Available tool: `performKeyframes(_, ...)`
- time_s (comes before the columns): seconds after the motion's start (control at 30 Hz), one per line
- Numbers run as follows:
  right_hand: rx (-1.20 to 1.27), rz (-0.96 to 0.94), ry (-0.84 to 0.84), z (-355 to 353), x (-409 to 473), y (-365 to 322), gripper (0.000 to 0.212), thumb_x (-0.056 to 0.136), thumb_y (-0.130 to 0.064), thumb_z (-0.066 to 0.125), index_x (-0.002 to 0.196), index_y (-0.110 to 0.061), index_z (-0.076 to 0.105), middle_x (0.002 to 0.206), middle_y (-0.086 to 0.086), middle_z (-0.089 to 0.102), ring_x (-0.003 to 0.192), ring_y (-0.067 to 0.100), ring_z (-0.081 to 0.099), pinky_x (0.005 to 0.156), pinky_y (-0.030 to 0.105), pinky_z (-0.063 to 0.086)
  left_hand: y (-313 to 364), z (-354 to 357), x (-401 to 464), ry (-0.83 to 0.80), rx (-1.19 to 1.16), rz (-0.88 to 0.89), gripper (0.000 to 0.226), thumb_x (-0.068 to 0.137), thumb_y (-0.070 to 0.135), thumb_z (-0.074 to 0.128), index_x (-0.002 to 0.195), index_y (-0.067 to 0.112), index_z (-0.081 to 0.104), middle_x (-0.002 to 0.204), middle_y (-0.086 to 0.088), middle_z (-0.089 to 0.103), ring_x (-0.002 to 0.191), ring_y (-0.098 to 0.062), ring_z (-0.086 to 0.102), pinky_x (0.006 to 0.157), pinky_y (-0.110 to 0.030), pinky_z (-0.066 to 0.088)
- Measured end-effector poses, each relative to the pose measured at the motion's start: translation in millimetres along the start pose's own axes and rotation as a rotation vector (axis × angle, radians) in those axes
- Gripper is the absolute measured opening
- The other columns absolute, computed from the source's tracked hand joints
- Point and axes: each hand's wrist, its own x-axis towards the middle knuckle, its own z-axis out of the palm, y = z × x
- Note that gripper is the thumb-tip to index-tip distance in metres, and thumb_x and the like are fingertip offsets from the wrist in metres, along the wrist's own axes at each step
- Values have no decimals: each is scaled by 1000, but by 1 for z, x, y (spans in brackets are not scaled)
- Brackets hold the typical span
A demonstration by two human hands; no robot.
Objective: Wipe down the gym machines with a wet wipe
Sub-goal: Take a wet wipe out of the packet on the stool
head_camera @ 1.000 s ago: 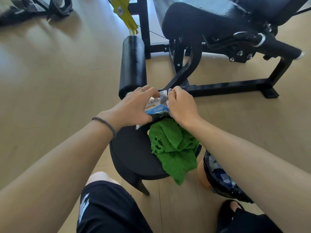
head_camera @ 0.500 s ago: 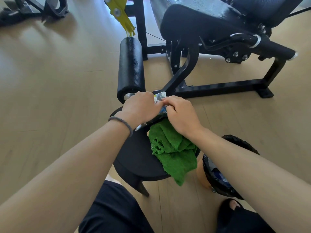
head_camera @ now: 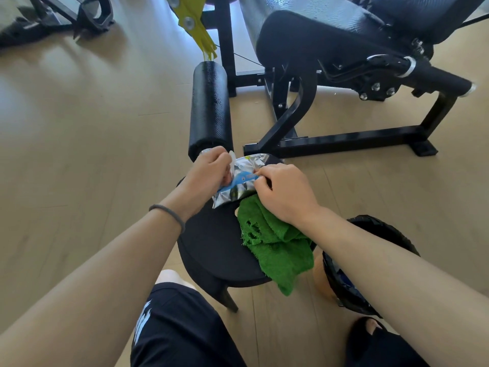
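Note:
A silver and blue pack of wet wipes lies at the far edge of a round black stool. My left hand pinches a white wipe at the pack's left end. My right hand pinches the pack's near right edge and holds it down. A black gym machine with a padded seat stands ahead, and its black foam roller reaches toward the stool.
A torn green towel hangs over the stool's right side. A bin lined with a black bag stands on the wooden floor at the right. A yellow lever juts out at the top. My knees are below.
My left hand has moved left off the pack and now pulls a white wipe from its end. My right hand has slid to the pack's near right edge, uncovering the pack.

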Motion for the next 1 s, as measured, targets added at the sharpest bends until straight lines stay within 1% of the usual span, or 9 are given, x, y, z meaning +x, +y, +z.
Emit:
performKeyframes(0.07, -15, -18, 12, -1, 1, 0, 37, 93, -31, 40, 75, -12, 67, 73, 0, 66, 71, 19, 58, 68, 34, 43, -4, -3, -1, 43, -125, -36, 34, 95, 1, 39, 64, 16, 36, 58, -3, 39, 54, -18, 43, 56, -27, 42)
performKeyframes(0.13, -38, -60, 35, -2, 3, 0, 31, 95, -29, 45, 76, -14, 65, 72, -1, 64, 69, 19, 56, 69, 36, 45, -5, -4, -2, 58, -195, -65, 35, 95, 2, 39, 63, 15, 38, 54, -1, 44, 53, -18, 46, 63, -32, 43)
performKeyframes(0.27, -97, -218, 51, -4, 4, -3, 36, 92, -29, 46, 120, -19, 68, 119, -2, 66, 107, 17, 59, 98, 33, 42, -1, -3, -4, 16, -152, -57, 31, 95, 3, 39, 66, 14, 41, 49, 2, 46, 53, -16, 45, 57, -29, 38)
performKeyframes(0.37, -138, -335, -40, -5, 5, -5, 40, 91, -27, 46, 120, -15, 71, 132, 0, 64, 124, 19, 54, 108, 37, 39, 0, -3, -4, -14, -141, -37, 32, 95, 2, 38, 67, 16, 38, 56, -2, 41, 53, -14, 43, 51, -24, 36)
performKeyframes(0.47, -178, -349, -60, -4, 6, -4, 39, 90, -27, 45, 111, -13, 75, 122, -1, 69, 118, 18, 58, 104, 37, 42, -2, -6, -2, 3, -205, -19, 32, 93, 1, 38, 65, 16, 35, 60, -4, 35, 53, -14, 37, 54, -28, 32)
performKeyframes(0.6, -193, -327, -42, -6, 8, -3, 36, 92, -29, 45, 102, -13, 74, 111, -2, 68, 106, 18, 60, 97, 37, 44, -7, -9, -4, 105, -289, -75, 36, 93, 0, 40, 61, 17, 36, 50, 6, 40, 51, -12, 40, 59, -31, 35)
performKeyframes(0.77, -214, -421, 7, -10, 16, -17, 33, 88, -28, 48, 94, -9, 74, 106, 1, 64, 99, 21, 56, 92, 38, 43, -2, -12, -2, 18, -215, -90, 26, 94, 7, 41, 68, 9, 43, 57, -3, 48, 56, -13, 49, 63, -30, 42)
performKeyframes(0.87, -233, -433, -72, -16, 23, -24, 40, 86, -33, 41, 85, -12, 74, 89, -4, 64, 87, 17, 51, 84, 34, 41, 6, -12, -4, -5, -147, -56, 7, 81, 15, 45, 75, 10, 46, 69, -11, 37, 60, -18, 40, 62, -34, 35)
performKeyframes(1.0, -294, -375, -194, -22, 30, -23, 50, 84, -41, 30, 80, -17, 74, 82, -9, 65, 83, 11, 43, 84, 31, 40, 6, -13, -4, 21, -124, -98, 12, 78, 19, 46, 81, 10, 53, 65, -8, 40, 65, -24, 40, 67, -38, 35)
